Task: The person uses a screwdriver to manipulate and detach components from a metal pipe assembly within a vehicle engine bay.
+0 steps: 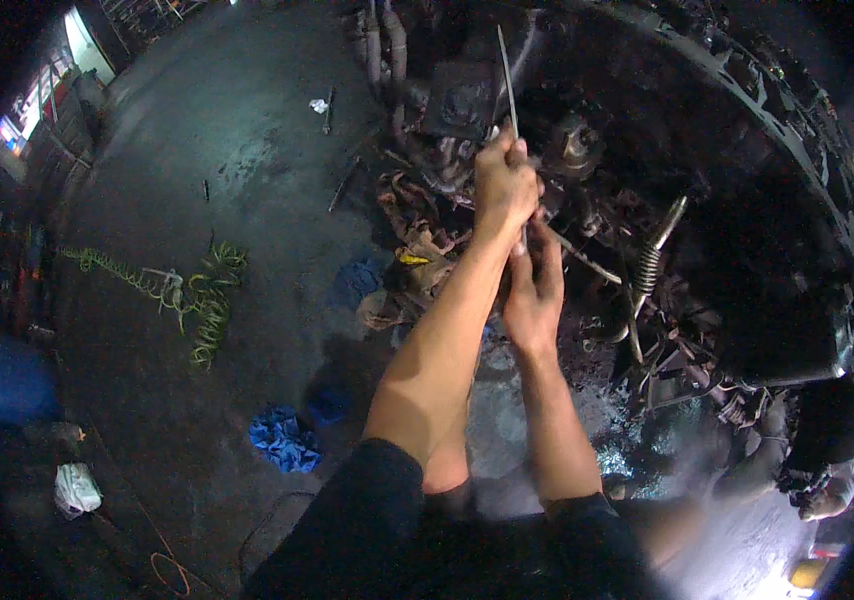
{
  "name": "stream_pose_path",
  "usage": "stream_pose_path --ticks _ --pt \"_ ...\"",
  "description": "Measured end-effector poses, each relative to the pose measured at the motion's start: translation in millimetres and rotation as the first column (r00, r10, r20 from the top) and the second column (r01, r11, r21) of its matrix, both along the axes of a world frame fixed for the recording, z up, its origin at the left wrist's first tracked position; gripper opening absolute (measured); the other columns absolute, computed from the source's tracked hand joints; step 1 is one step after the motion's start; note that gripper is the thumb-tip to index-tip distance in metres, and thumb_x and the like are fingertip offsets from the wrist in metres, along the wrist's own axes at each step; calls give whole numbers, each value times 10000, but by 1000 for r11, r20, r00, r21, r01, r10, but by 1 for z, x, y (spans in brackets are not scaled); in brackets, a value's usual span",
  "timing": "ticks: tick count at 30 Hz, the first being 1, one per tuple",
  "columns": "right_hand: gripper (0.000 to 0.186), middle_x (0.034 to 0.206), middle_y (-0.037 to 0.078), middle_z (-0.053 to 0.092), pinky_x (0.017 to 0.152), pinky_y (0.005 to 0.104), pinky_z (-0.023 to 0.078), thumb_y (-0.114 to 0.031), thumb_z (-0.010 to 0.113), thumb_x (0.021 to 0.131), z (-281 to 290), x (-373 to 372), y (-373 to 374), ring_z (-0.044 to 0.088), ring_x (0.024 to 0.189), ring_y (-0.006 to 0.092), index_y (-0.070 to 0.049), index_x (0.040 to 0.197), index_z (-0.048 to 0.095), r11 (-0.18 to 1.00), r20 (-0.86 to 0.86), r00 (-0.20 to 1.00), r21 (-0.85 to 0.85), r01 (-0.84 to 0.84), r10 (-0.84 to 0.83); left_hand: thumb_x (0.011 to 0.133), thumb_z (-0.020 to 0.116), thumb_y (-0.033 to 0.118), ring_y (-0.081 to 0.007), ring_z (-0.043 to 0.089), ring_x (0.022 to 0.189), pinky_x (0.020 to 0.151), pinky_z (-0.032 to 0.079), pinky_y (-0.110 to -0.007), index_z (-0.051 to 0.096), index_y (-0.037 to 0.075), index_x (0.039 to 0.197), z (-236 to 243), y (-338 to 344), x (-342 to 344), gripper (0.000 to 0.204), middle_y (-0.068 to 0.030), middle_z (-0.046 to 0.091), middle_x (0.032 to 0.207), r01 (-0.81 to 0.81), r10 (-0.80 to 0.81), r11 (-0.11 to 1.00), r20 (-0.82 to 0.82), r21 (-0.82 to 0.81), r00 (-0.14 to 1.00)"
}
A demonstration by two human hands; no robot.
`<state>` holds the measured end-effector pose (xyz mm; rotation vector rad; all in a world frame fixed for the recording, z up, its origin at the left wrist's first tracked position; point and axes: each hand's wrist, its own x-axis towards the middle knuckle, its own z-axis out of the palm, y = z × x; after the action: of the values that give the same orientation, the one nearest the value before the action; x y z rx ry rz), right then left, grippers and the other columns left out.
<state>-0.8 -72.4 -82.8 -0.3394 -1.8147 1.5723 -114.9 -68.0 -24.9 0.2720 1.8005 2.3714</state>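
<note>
My left hand (507,185) is closed round a long, thin metal bar (508,80). The bar's narrow end points up and away, over dark, greasy machine parts (462,100). Just below and to the right, my right hand (535,300) reaches up with its fingers bent at the lower end of the same bar. Part of that end is hidden by the fingers, and the exact kind of tool cannot be made out. To the right of my hands lies a metal rod with a coil spring (649,268) among the parts.
Brown rags (427,245) lie left of my hands. A green coiled hose (212,310) and crumpled blue cloth (285,438) rest on the dark floor (167,180). A white bundle (77,490) is at lower left. A large curved frame (797,130) bounds the right side.
</note>
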Motion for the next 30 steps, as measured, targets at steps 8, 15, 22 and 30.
stream_pose_path --ticks 8,15,22,30 --pt "413 1373 210 590 1072 369 419 -91 492 1030 -1 -14 -2 570 1268 265 0 1432 471 997 -2 1000 69 30 -30 1079 458 195 -111 452 466 405 396 -301 540 121 1405 11 -7 -12 344 -7 461 614 30 -30 999 4 -38 1000" --pt "435 1473 199 500 1164 373 333 -90 507 1030 4 -10 -2 455 1387 257 54 1436 446 999 7 999 32 -43 43 1070 454 190 -144 535 495 421 421 -329 612 46 1230 -11 2 -28 267 -75 547 627 -57 54 997 -55 -49 997" --pt "425 1481 212 494 1138 367 352 -118 526 1029 12 -12 0 479 1361 283 50 1414 467 998 30 999 52 -47 45 1068 462 185 -133 524 467 404 420 -326 608 78 1265 8 -5 -21 267 -40 534 618 49 -53 994 38 98 998" --pt "405 1456 198 504 1162 363 316 -99 493 1037 18 -10 4 446 1385 266 61 1408 452 996 -42 998 69 -49 52 1064 456 193 -172 513 426 396 414 -334 629 66 1186 21 -5 -11 247 -53 516 570 38 -42 996 47 85 998"
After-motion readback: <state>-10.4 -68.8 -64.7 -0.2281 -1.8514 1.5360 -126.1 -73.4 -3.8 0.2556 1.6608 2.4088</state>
